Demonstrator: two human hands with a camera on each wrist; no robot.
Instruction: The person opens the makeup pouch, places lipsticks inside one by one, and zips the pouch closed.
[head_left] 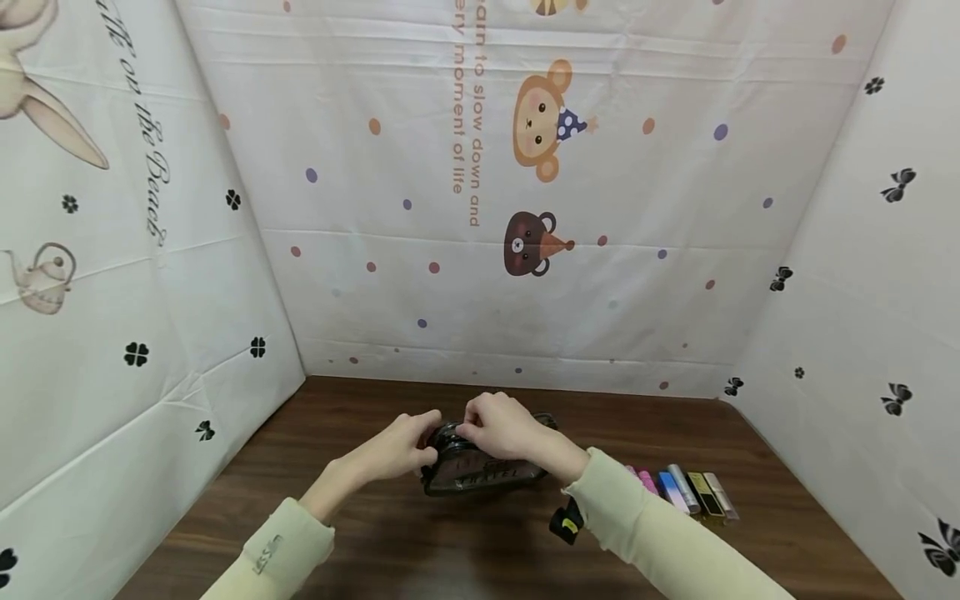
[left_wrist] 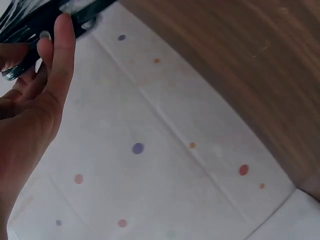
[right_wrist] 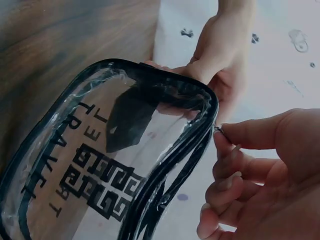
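A clear toiletry pouch (head_left: pixel 483 478) with black trim and TRAVEL lettering stands on the table between both hands. My left hand (head_left: pixel 393 450) grips its left end, thumb on the near side; in the left wrist view, the fingers (left_wrist: pixel 64 47) lie against the black edge. My right hand (head_left: pixel 504 427) reaches over the top edge. Seen from the right wrist, its thumb and index finger pinch a small zipper pull (right_wrist: pixel 219 129) near the pouch's corner. Along that edge, two black bands (right_wrist: pixel 160 180) stand apart. A dark shape shows through the clear wall.
Several small cosmetics lie right of the pouch, partly behind the right sleeve: pink items (head_left: pixel 647 482), a blue box (head_left: pixel 672 492), a silver tube (head_left: pixel 683 488), a black-and-yellow box (head_left: pixel 704 493). A black item with a yellow label (head_left: pixel 566 522) sits nearer. Printed cloth walls (head_left: pixel 450 317) enclose the table.
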